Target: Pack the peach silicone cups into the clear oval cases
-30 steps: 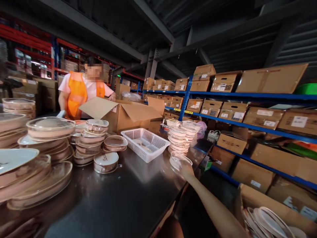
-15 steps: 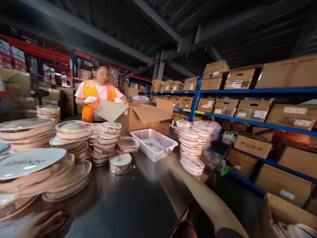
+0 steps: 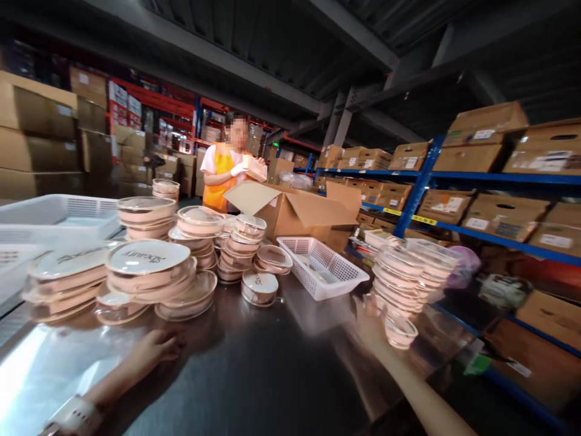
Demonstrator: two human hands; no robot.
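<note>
My left hand point(image 3: 157, 347) hovers low over the dark metal table point(image 3: 254, 375), fingers loosely bent and nothing in them. Just beyond it stand piles of round clear cosmetic cases with pink sides; one top case point(image 3: 149, 257) carries "beauty" lettering. At the right, my right hand point(image 3: 370, 320) reaches forward with fingers stretched out, slightly blurred. It is beside a tall stack of round cases point(image 3: 399, 275) and a small round case point(image 3: 400, 330); whether it touches them I cannot tell. A white perforated basket point(image 3: 333, 284) sits beyond it, with a few pale items inside.
An open cardboard box point(image 3: 295, 215) stands at the table's far end. Behind it a co-worker in an orange vest point(image 3: 222, 160) holds a pale pink item. White baskets point(image 3: 91, 209) are at the left, and blue shelving point(image 3: 417, 188) with cartons lines the right.
The view has turned left, bringing the left baskets into sight. My right hand has left the white basket's edge and is near the stacked cases. My left hand has moved forward.
</note>
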